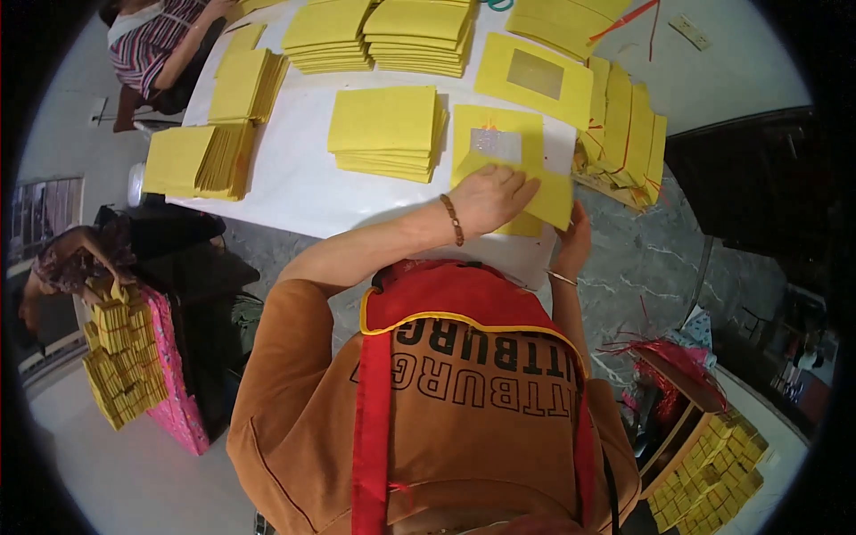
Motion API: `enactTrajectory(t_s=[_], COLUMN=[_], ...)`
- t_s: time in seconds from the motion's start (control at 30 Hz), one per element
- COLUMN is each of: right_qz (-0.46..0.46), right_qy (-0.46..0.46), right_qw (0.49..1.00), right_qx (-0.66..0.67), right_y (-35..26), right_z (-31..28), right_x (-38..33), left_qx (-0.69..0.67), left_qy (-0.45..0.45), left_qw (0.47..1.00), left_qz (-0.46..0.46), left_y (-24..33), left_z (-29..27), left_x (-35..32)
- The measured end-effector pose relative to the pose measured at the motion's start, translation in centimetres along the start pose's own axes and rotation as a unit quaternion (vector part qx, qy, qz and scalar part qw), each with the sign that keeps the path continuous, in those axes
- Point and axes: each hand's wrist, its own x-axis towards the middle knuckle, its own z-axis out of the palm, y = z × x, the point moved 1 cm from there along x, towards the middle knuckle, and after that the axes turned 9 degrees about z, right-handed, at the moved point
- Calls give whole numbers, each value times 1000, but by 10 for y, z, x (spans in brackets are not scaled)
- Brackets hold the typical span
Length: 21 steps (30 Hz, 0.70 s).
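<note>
At the near right part of the table, my left hand (pixel 492 198) lies over a yellow paper sheet (pixel 538 134) with a silvery rectangle (pixel 496 143) in its middle. Its fingers are curled down on a raised piece of yellow paper (pixel 551 198) that covers the sheet's near part. My right hand (pixel 577 239) grips the right edge of that raised paper, its fingertips partly hidden behind it. Whether the raised paper is a fold of the same sheet or a separate one, I cannot tell.
Yellow paper stacks (pixel 383 134) stand on the white-covered table (pixel 294 169). Another sheet with a grey rectangle (pixel 535 73) lies beyond my hands. Tied yellow bundles (pixel 624 134) sit off the right edge. A person in stripes (pixel 156 49) sits far left; more yellow piles (pixel 125 348) flank me.
</note>
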Motion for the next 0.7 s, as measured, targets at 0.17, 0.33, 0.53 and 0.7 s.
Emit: enactTrajectory(t_s=[0.17, 0.33, 0.53, 0.7], right_qz=[49, 25, 23, -21], right_qy=[-11, -50, -52, -48], right_qw=[999, 997, 995, 995], right_qx=[-14, -57, -85, -83], right_y=[5, 6, 5, 14], right_z=[0, 12, 15, 14], right_x=[-4, -7, -8, 3], left_qx=[185, 165, 105, 134], left_qy=[195, 13, -114, -27], left_qw=[961, 970, 964, 965], left_qz=[-58, -180, -218, -224], left_y=[-59, -117, -113, -104], left_z=[-76, -34, -14, 9], left_x=[-43, -128, -141, -149])
